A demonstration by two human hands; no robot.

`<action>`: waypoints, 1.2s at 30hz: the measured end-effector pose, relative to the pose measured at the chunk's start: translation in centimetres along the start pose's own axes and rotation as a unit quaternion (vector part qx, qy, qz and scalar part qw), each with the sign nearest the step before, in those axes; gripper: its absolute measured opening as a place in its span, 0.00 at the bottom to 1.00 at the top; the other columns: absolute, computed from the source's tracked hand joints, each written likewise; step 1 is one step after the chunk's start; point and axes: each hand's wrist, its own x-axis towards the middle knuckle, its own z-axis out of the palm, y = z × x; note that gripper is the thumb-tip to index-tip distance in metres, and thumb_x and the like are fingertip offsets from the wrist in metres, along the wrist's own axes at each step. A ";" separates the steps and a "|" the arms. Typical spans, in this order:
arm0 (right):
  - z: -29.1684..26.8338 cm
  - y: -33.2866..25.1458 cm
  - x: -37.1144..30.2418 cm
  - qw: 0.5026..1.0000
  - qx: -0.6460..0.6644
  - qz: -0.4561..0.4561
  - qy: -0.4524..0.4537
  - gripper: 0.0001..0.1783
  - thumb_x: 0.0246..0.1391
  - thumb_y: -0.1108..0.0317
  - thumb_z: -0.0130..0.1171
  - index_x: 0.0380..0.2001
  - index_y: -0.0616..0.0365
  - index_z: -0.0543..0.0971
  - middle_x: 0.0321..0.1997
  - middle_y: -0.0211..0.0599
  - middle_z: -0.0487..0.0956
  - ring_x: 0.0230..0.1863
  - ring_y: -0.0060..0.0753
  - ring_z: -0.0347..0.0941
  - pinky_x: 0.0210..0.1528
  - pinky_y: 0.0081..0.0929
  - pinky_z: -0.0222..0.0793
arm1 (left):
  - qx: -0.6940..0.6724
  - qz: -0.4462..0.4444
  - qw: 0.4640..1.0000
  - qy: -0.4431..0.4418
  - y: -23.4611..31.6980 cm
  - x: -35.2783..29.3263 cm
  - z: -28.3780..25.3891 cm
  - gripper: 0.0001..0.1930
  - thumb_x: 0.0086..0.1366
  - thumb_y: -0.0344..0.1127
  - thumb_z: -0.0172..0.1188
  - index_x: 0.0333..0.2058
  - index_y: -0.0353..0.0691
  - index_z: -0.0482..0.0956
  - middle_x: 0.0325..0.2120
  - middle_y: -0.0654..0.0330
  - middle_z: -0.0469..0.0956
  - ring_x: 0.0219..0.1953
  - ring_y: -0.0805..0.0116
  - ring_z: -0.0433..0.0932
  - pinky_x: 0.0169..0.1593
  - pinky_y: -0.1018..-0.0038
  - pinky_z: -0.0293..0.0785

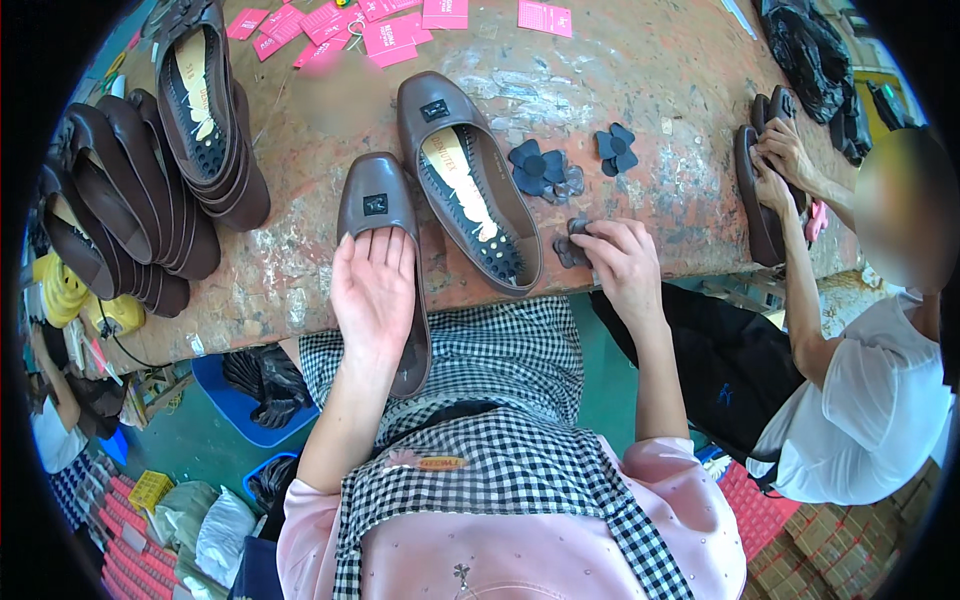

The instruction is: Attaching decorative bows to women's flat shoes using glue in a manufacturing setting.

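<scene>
My left hand [372, 290] is palm up, its fingers pushed under the upper of a brown slip-on shoe [376, 212] and its thumb at the opening's edge, holding it. That shoe has a small dark square patch on its toe, and its heel end hangs past the table edge. Beside it lies a matching brown shoe [505, 225] with a pale insole. My right hand [618, 262] is closed in a pinch on a dark flower ornament [572, 252], partly hidden by the fingers. Farther off lie a dark flower [538, 168] and another flower [616, 150].
Stacked brown shoes [130, 200] crowd the left of the worn table [300, 290]. Pink cards [395, 38] lie at the back. On the right a co-worker's hands [785, 160] hold dark shoes [748, 200]. A black bag [805, 50] sits at the far right.
</scene>
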 end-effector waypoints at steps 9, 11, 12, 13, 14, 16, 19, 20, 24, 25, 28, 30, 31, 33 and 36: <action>0.6 -0.3 0.7 0.997 0.036 0.070 -0.023 0.09 0.42 0.74 0.64 0.31 0.55 0.81 0.33 0.32 0.76 0.37 0.39 0.70 0.42 0.34 0.67 | -0.030 0.038 0.998 0.033 -0.5 2.9 -0.3 0.15 0.69 0.40 0.51 0.47 0.35 0.71 0.46 0.59 0.75 0.50 0.69 0.72 0.58 0.73 0.65; 0.7 -0.7 0.8 0.997 0.032 0.072 -0.020 0.09 0.42 0.74 0.64 0.31 0.55 0.81 0.33 0.33 0.76 0.37 0.40 0.70 0.41 0.34 0.67 | -0.034 0.045 0.997 0.046 -0.4 2.1 0.5 0.14 0.70 0.41 0.50 0.46 0.36 0.72 0.44 0.60 0.77 0.49 0.70 0.73 0.56 0.74 0.67; 0.5 -0.5 0.7 0.998 0.026 0.054 -0.030 0.09 0.42 0.74 0.64 0.31 0.54 0.81 0.33 0.33 0.76 0.37 0.40 0.70 0.41 0.34 0.66 | -0.048 0.037 0.998 0.031 -0.2 1.9 0.2 0.14 0.70 0.42 0.50 0.45 0.37 0.73 0.42 0.61 0.77 0.48 0.71 0.74 0.55 0.75 0.67; 0.4 -0.4 0.8 0.999 0.025 0.032 -0.036 0.09 0.42 0.74 0.64 0.31 0.54 0.81 0.34 0.33 0.76 0.37 0.41 0.70 0.40 0.34 0.66 | -0.058 0.035 0.998 0.016 0.3 1.8 0.1 0.14 0.70 0.43 0.51 0.45 0.38 0.73 0.41 0.62 0.78 0.47 0.72 0.74 0.54 0.76 0.67; 0.4 -0.2 0.7 0.998 0.027 0.041 -0.030 0.09 0.42 0.74 0.64 0.31 0.54 0.81 0.32 0.34 0.76 0.35 0.41 0.70 0.40 0.35 0.66 | -0.068 0.028 0.997 0.017 0.4 1.7 -0.3 0.14 0.70 0.44 0.51 0.43 0.39 0.74 0.38 0.63 0.78 0.45 0.73 0.74 0.52 0.76 0.68; 0.4 0.3 0.3 0.995 0.045 0.093 -0.002 0.08 0.43 0.76 0.64 0.31 0.57 0.81 0.31 0.36 0.76 0.35 0.39 0.72 0.40 0.31 0.67 | -0.093 0.016 0.996 -0.012 0.2 2.0 -1.6 0.15 0.70 0.45 0.50 0.43 0.39 0.73 0.38 0.64 0.78 0.44 0.74 0.74 0.52 0.76 0.67; -0.4 -1.6 2.3 0.967 0.144 0.185 0.099 0.06 0.47 0.80 0.62 0.31 0.61 0.81 0.33 0.36 0.78 0.37 0.30 0.73 0.40 0.23 0.67 | -0.085 0.029 0.996 0.004 -0.1 1.6 -0.8 0.17 0.70 0.46 0.49 0.47 0.39 0.72 0.43 0.63 0.76 0.48 0.71 0.72 0.57 0.74 0.65; -1.2 -2.8 3.8 0.956 0.175 0.199 0.128 0.05 0.47 0.80 0.63 0.30 0.62 0.81 0.33 0.35 0.78 0.38 0.27 0.73 0.41 0.21 0.67 | -0.089 0.030 0.996 -0.010 -0.3 1.8 -1.3 0.19 0.71 0.47 0.47 0.50 0.38 0.70 0.45 0.62 0.76 0.51 0.70 0.71 0.60 0.72 0.62; 0.1 -10.0 10.7 0.986 0.154 -0.026 0.056 0.08 0.41 0.77 0.66 0.29 0.58 0.81 0.32 0.34 0.78 0.38 0.33 0.73 0.43 0.30 0.67 | -0.089 0.037 0.994 0.051 0.1 1.4 0.5 0.20 0.71 0.48 0.46 0.47 0.36 0.72 0.43 0.59 0.77 0.50 0.68 0.72 0.56 0.72 0.66; 1.6 -11.5 12.0 0.984 0.158 -0.077 0.034 0.08 0.41 0.75 0.67 0.29 0.57 0.81 0.32 0.32 0.78 0.38 0.34 0.72 0.43 0.32 0.67 | -0.072 0.033 0.996 0.049 0.3 1.3 0.3 0.22 0.71 0.49 0.44 0.50 0.36 0.69 0.47 0.58 0.74 0.53 0.68 0.70 0.60 0.71 0.62; 5.6 -13.6 14.1 0.983 0.133 -0.126 -0.001 0.06 0.41 0.68 0.66 0.27 0.53 0.81 0.30 0.27 0.77 0.39 0.33 0.71 0.41 0.31 0.64 | -0.068 0.025 0.997 0.032 0.5 1.2 0.7 0.25 0.72 0.52 0.41 0.54 0.36 0.67 0.52 0.57 0.71 0.56 0.68 0.68 0.64 0.70 0.59; 6.5 -14.3 14.7 0.984 0.109 -0.142 -0.007 0.06 0.41 0.68 0.65 0.26 0.52 0.81 0.30 0.26 0.77 0.40 0.32 0.70 0.40 0.31 0.63 | -0.082 0.022 0.996 0.019 0.3 1.2 0.9 0.26 0.73 0.53 0.37 0.55 0.36 0.65 0.52 0.57 0.70 0.57 0.68 0.67 0.65 0.69 0.58; 6.7 -14.5 14.9 0.983 0.112 -0.146 -0.010 0.06 0.41 0.68 0.65 0.26 0.52 0.81 0.30 0.26 0.77 0.40 0.32 0.70 0.40 0.31 0.63 | -0.085 0.027 0.996 0.022 0.3 1.2 0.6 0.26 0.73 0.53 0.37 0.55 0.36 0.65 0.52 0.57 0.70 0.57 0.68 0.67 0.65 0.69 0.58; 6.8 -14.8 15.0 0.985 0.085 -0.146 -0.020 0.06 0.41 0.67 0.65 0.26 0.52 0.81 0.31 0.25 0.77 0.40 0.32 0.70 0.41 0.32 0.62 | -0.092 0.010 0.996 0.005 0.3 1.3 0.2 0.27 0.72 0.53 0.37 0.56 0.35 0.65 0.52 0.57 0.70 0.57 0.68 0.66 0.65 0.69 0.58; 7.0 -15.1 14.8 0.988 0.065 -0.135 -0.034 0.06 0.41 0.67 0.64 0.27 0.52 0.81 0.31 0.25 0.77 0.41 0.32 0.70 0.42 0.32 0.62 | -0.093 -0.001 0.996 0.019 0.4 1.2 0.4 0.27 0.72 0.54 0.37 0.56 0.35 0.64 0.53 0.57 0.69 0.58 0.68 0.65 0.66 0.70 0.57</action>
